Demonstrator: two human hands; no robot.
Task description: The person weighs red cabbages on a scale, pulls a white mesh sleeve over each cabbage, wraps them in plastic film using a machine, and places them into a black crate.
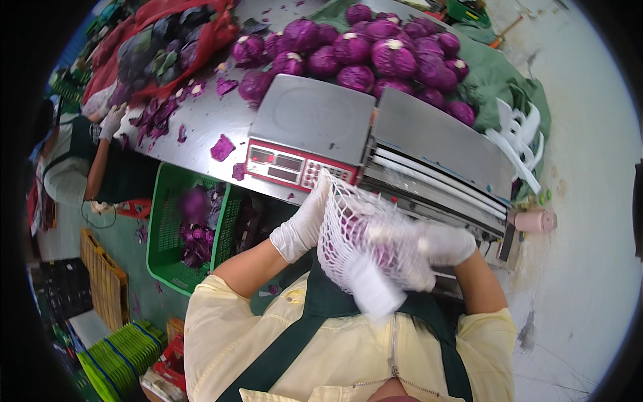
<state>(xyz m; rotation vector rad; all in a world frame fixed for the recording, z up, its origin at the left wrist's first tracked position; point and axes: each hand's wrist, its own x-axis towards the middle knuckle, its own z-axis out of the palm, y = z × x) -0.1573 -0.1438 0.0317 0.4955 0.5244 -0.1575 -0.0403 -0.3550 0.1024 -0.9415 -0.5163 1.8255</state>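
Net bag (338,254) at scale's (311,117) 5 o'clock. Left hand (305,222): grip holding its upper edge. Right hand (442,245), bag's 3 o'clock: blurred, grip unclear. Risk: netting slipping from left grip, spilling cabbage (353,226).

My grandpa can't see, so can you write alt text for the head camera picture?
A person's white-gloved left hand grips a white net bag with something purple inside, while the blurred right hand overlaps it. Beyond are a silver scale and a heap of purple cabbages; at left, a green crate and a co-worker.
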